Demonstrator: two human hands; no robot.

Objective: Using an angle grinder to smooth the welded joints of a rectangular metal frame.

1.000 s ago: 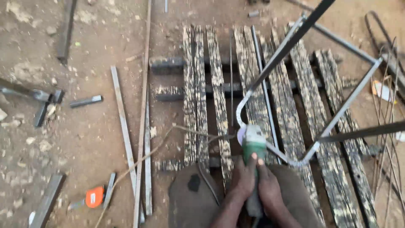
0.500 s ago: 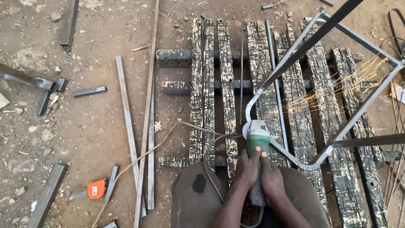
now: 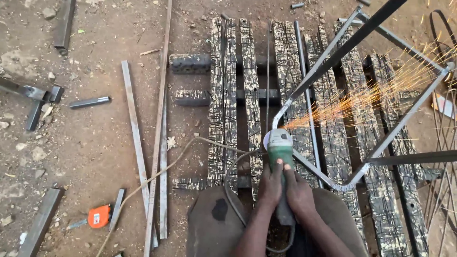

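A green angle grinder [image 3: 280,148] with a grey handle throws orange sparks [image 3: 381,90] toward the upper right. Pale wooden slats [image 3: 251,95] are streaked with black scorch marks. Grey metal frame [image 3: 404,119]; brown dirt floor [image 3: 95,143]; orange tape measure [image 3: 99,216] lower left.

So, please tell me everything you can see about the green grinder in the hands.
The angle grinder has a green body with a pale disc guard at its head. Both hands grip it from behind, the left hand and the right hand. Its disc meets the bent grey metal frame, throwing orange sparks to the right. A cable trails off left.
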